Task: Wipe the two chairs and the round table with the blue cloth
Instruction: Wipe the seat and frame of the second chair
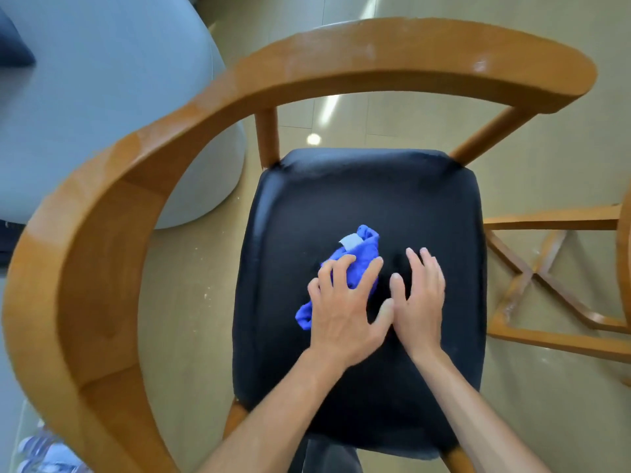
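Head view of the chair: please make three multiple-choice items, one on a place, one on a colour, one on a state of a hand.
1. Where does the blue cloth lie?
A. on the black seat
B. on the floor
C. over the armrest

2. What colour is the chair's curved backrest?
A. white
B. orange-brown
C. green

3. What does the right hand do?
A. grips the cloth
B. holds the backrest
C. rests flat on the seat, holding nothing

Key: 1 A, the cloth sits mid-seat under the left hand; 2 B, its wood shows that tone; 3 C, its fingers lie straight beside the cloth.
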`<state>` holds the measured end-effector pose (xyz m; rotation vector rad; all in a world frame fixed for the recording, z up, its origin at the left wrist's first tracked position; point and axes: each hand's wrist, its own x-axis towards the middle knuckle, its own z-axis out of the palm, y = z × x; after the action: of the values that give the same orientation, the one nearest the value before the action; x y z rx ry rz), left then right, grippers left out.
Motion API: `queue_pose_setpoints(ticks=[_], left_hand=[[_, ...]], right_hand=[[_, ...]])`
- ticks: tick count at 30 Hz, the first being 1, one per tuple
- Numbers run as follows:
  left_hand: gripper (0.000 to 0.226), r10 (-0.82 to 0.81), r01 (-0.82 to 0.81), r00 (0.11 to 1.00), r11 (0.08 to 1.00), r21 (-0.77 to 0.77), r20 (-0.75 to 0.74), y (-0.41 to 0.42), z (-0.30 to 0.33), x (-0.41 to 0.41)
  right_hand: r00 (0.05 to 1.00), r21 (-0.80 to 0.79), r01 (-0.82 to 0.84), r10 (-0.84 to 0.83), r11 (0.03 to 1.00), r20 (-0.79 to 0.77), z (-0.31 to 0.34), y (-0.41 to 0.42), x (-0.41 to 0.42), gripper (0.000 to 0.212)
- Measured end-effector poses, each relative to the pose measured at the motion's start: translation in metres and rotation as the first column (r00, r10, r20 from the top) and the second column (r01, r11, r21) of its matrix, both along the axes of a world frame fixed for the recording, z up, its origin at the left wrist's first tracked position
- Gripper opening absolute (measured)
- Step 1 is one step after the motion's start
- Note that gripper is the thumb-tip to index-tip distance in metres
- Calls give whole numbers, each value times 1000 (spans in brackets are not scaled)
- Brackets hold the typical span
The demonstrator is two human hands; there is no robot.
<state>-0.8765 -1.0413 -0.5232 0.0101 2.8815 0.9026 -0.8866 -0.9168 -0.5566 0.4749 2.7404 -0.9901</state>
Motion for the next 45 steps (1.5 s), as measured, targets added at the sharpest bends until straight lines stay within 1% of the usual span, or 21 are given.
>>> queue_pose_setpoints(ticks=[3, 5, 8, 12, 14, 16, 18, 19, 22, 24, 26, 27, 29, 32, 34, 36, 37, 39, 41, 43, 45], left_hand=[[42, 284, -290, 956, 894, 341, 69, -33, 11, -24], [43, 417, -425, 905, 874, 235, 84, -72, 1, -42], [46, 273, -250, 932, 960, -125, 238, -113, -20, -48], [54, 138, -98, 918, 987, -124, 371, -123, -34, -40], [56, 140, -103, 918, 988, -118, 371, -121, -35, -40], [59, 132, -85, 922, 986, -142, 364, -121, -36, -39], [60, 125, -66, 929, 982, -176, 349, -122, -38, -37], [60, 127, -62, 928, 979, -193, 349, -122, -39, -36], [59, 145, -67, 923, 973, -222, 355, -119, -41, -36], [59, 161, -84, 924, 970, -228, 348, -116, -43, -34], [59, 175, -105, 929, 970, -219, 327, -115, -43, -33], [59, 182, -117, 929, 970, -211, 322, -115, -42, -34], [58, 195, -137, 921, 973, -188, 337, -117, -36, -37], [57, 188, -152, 925, 979, -133, 330, -124, -31, -42], [59, 162, -148, 943, 986, -70, 291, -132, -33, -45], [64, 129, -121, 950, 992, -43, 283, -139, -34, -45], [66, 116, -106, 951, 993, -51, 285, -142, -34, -45], [68, 103, -80, 951, 993, -91, 291, -144, -34, -43], [67, 102, -67, 946, 990, -123, 309, -141, -34, -41], [63, 108, -66, 937, 989, -134, 333, -139, -32, -40], [60, 108, -66, 927, 990, -128, 358, -138, -30, -40]], right_hand=[[999, -217, -26, 34, 976, 31, 25, -49, 0, 65], [997, -128, -56, 62, 990, 40, 24, -86, 1, 74], [996, 79, -32, 25, 996, 89, 13, -132, -3, 76], [953, 260, -300, 280, 918, 113, 9, -136, -5, 39], [809, 343, -544, 588, 766, -28, 2, -113, 10, 34], [513, 358, -791, 857, 497, -56, 0, -78, 35, 33], [297, 370, -880, 953, 298, -61, 0, -35, 51, 36], [263, 375, -887, 962, 268, -65, 1, -14, 48, 37], [404, 447, -799, 910, 402, -96, -4, 38, -2, 38], [698, 481, -578, 705, 660, -128, -4, 64, -57, 39], [960, 385, -207, 262, 899, -95, 3, 78, -106, 43], [994, 321, -59, 84, 945, -65, 5, 74, -116, 43], [989, 371, -79, 119, 925, -86, 8, 40, -104, 40], [809, 312, -528, 580, 789, -98, 3, -39, -6, 30], [511, 295, -817, 859, 496, -30, 6, -79, 66, 26], [270, 315, -911, 962, 265, -31, 2, -83, 79, 28], [232, 335, -912, 971, 237, -55, -3, -78, 64, 30], [300, 416, -853, 948, 315, -103, -9, -65, 10, 28], [560, 503, -667, 815, 550, -149, -8, -51, -55, 24], [847, 481, -411, 519, 775, -112, -1, -37, -108, 30], [947, 405, -264, 315, 875, -64, 3, -36, -115, 37]])
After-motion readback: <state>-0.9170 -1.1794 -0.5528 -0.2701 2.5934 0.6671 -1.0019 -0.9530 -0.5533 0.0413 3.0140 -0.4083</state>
